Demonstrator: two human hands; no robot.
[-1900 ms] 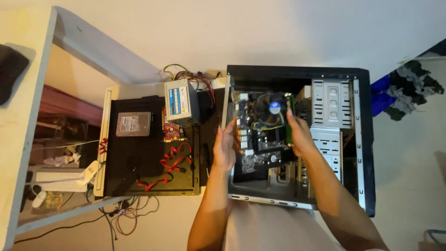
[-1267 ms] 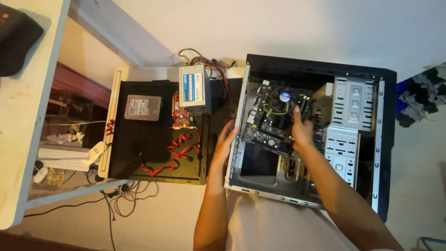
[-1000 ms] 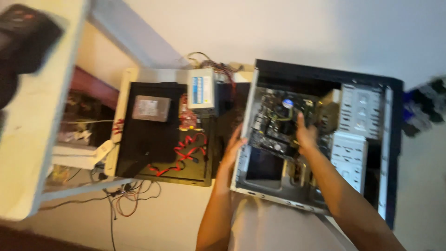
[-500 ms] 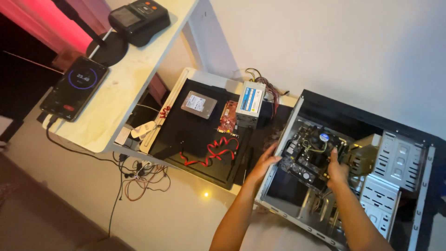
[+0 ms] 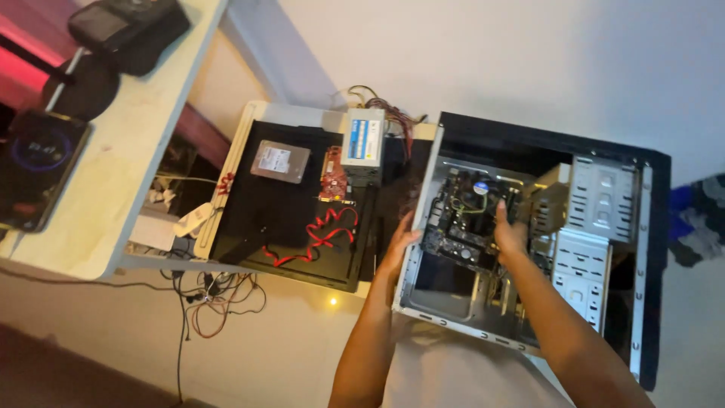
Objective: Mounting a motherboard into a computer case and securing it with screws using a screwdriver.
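on the far left a white desk (image 5: 128, 159) carries a phone (image 5: 38, 170) with a lit screen and a dark pouch-like case (image 5: 128, 26). below its edge, loose cables (image 5: 219, 291) trail across the floor. next comes a black side panel (image 5: 294, 204) laid flat, with a hard drive (image 5: 280, 161), a red expansion card (image 5: 334, 175), red data cables (image 5: 317, 230) and a grey power supply (image 5: 363, 143) resting on it.

the left hand (image 5: 398, 245) is spread, fingers curled over the left edge of the motherboard (image 5: 470, 215) at the wall of the open computer case (image 5: 544, 227). the right hand (image 5: 509, 233) grips the board's right edge, thumb pointing up, beside the drive cage (image 5: 604, 219). the motherboard sits between the two hands, inside the case, apparently tilted; whether it rests on its mounts i cannot tell.

risk, as i judge it: the board could scrape its underside on the case floor or catch on the metal wall if one hand lifts faster than the other. fingers near the cooler (image 5: 481, 187) could press on small parts or bend pins. the bundle of power supply wires lies near the case's left wall and could snag the board's corner.
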